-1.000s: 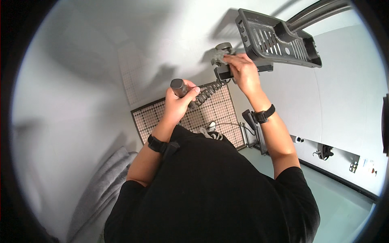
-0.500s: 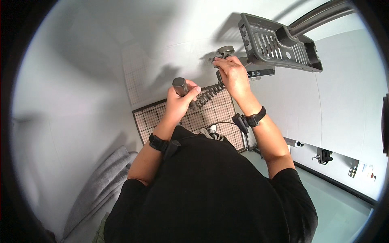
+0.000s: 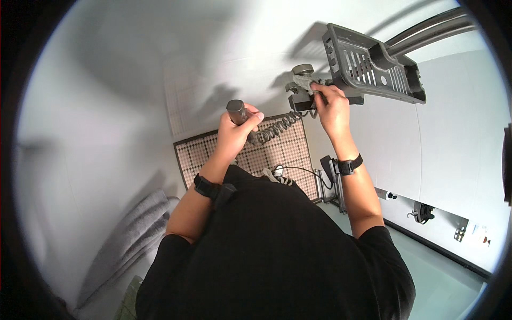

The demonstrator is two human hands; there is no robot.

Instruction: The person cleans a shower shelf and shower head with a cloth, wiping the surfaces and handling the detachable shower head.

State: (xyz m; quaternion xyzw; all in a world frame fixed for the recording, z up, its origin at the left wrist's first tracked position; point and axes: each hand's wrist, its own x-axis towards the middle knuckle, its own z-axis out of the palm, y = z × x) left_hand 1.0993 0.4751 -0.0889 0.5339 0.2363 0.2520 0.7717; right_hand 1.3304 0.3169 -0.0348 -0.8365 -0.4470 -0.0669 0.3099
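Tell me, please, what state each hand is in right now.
Left hand: closed around a dark handle.
Right hand: holding a crumpled grey cloth.

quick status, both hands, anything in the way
Left grip closed on dark handle. Right grip touching grey cloth at dark fixture. Coiled hose between grips.

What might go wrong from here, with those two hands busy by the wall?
The right hand, close beneath the slotted tray, might bump it. The gray cloth could snag on the wall fixture's round knob, which is right beside it. And if the left hand loosened, the dark handle might slip and swing on its coiled hose.
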